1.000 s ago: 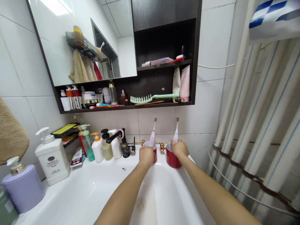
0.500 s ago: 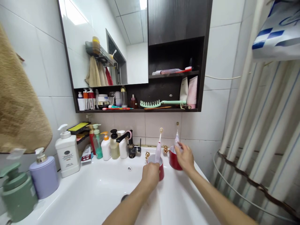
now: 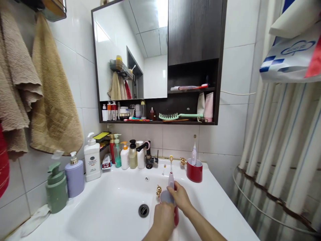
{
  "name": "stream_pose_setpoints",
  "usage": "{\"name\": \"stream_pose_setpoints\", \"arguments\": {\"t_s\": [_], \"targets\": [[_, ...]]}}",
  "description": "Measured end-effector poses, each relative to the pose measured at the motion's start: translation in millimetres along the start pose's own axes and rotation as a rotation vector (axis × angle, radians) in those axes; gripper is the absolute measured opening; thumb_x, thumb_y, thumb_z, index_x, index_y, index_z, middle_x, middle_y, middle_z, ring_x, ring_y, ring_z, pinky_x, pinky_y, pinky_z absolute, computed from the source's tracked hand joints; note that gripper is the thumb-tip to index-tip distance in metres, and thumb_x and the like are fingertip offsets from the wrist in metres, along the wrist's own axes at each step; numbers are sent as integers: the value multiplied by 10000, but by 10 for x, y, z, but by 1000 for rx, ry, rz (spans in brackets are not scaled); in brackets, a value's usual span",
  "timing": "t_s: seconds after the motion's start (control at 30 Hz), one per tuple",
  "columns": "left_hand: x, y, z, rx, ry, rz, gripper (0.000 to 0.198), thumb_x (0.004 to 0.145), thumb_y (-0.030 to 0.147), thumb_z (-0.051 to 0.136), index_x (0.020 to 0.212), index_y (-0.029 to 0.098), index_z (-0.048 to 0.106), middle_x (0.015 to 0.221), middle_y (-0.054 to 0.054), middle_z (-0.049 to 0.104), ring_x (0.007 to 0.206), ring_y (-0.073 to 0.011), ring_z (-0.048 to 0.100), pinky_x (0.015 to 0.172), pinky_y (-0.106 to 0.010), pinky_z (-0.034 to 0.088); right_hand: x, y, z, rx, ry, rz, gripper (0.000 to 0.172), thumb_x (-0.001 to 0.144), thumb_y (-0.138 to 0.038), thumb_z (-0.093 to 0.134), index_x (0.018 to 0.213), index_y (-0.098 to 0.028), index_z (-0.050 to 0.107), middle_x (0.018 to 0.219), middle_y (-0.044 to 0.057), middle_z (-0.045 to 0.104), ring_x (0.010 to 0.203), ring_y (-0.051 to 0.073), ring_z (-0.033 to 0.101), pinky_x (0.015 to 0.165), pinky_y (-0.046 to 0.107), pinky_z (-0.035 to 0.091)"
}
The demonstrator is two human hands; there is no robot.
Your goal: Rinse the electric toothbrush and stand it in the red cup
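My left hand [image 3: 163, 216] is wrapped round a red cup [image 3: 176, 217] with a grey inside and a gold bear-shaped handle [image 3: 158, 191], held over the right side of the sink. An electric toothbrush [image 3: 171, 180] with a pale pink body stands upright in this cup, its head pointing up. The thumb and fingers of my right hand [image 3: 181, 198] are closed on the toothbrush's lower body, just above the rim. A second red cup [image 3: 194, 174], also with a gold handle [image 3: 183, 161], rests on the back right ledge and holds another pale electric toothbrush [image 3: 194, 155].
Around the white sink [image 3: 107, 201] stand a black faucet [image 3: 147, 155] and several pump bottles [image 3: 92, 160]. A small white object [image 3: 164, 169] lies on the back ledge. Overhead hangs a mirrored cabinet [image 3: 193, 40]. White radiator pipes [image 3: 273, 150] run along the right.
My left hand has brought its cup and toothbrush nearer to me. My right hand has left the second cup and moved left onto the toothbrush in the first. The view has shifted.
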State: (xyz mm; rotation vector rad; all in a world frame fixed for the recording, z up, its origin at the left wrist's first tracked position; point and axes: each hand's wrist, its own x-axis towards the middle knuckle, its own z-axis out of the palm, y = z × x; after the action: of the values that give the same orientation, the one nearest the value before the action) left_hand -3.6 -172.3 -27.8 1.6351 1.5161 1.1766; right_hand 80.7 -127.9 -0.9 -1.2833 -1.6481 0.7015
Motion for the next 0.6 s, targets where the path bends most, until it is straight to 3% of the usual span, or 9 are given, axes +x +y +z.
{"name": "stream_pose_setpoints", "arguments": {"t_s": [0.1,0.2,0.27,0.33,0.47,0.6], "targets": [[-17,-19,-36,248,-11,42,92,547,138,463,501,187,527,588,-60,547,637,-209,506,666,-338,325,2,-221,-174,36,63,-50,179,665,-333,383,688,-168,449,644,13,533,614,143,480,567,233,379],[9,38,-120,204,72,104,154,580,170,452,675,198,570,753,-66,574,743,-208,500,703,-322,321,-66,-406,-387,62,119,-94,235,691,-386,351,746,-170,425,667,14,501,621,135,463,552,221,374],[65,108,-185,23,158,99,169,631,241,423,709,188,562,775,-67,572,766,-196,496,711,-307,326,-181,-440,-452,86,96,-93,234,691,-400,357,706,-176,422,617,-5,471,573,121,452,517,212,369],[139,178,-228,-270,168,4,230,664,318,388,704,156,546,722,-73,570,717,-178,509,670,-292,352,-331,-384,-412,161,-32,-28,237,692,-407,359,662,-178,412,544,-31,433,488,97,431,457,201,358],[247,214,-206,-887,-23,-193,311,608,399,463,735,119,513,629,-62,569,590,-145,531,588,-270,383,-572,-138,-146,268,-300,127,278,698,-431,331,642,-168,398,452,-59,382,356,59,355,348,180,304],[272,101,-149,-1088,21,-273,219,547,323,556,623,127,492,538,-26,559,512,-115,529,566,-238,390,-614,17,8,321,-488,253,294,675,-461,342,646,-171,382,510,-46,416,339,50,368,326,181,314]]}}
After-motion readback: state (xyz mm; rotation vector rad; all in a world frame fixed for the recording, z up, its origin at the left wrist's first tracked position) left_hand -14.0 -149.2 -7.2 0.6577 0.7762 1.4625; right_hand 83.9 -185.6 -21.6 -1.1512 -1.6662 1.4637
